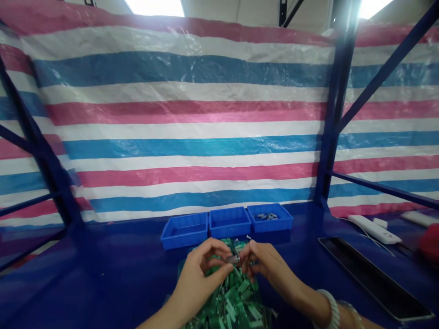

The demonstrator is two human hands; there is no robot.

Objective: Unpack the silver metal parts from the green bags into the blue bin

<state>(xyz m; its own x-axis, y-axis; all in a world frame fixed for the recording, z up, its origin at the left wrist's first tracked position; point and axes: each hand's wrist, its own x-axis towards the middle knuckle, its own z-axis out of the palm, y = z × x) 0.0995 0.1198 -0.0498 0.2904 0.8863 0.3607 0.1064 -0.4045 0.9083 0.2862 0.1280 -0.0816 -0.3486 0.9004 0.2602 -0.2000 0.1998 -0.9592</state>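
Observation:
Between the thumb and fingers of my left hand (206, 267) is a small silvery metal piece (233, 259), its shiny end pointing right. My right hand (265, 260) is closed beside that end, its fingertips pinched close together. Whatever those fingertips hold is too small or hidden to make out. Under both hands lies a heap of small green and whitish pieces (229, 299), some partly covered by my wrists and fingers.
Behind the hands stand three blue bins in a row: a left bin (185, 232), a middle bin (229, 223) and a right bin (279, 224) with small metal parts. A dark flat phone-like slab (370, 276) and a white power strip (373, 229) lie right. Blue posts (329, 137) frame the table.

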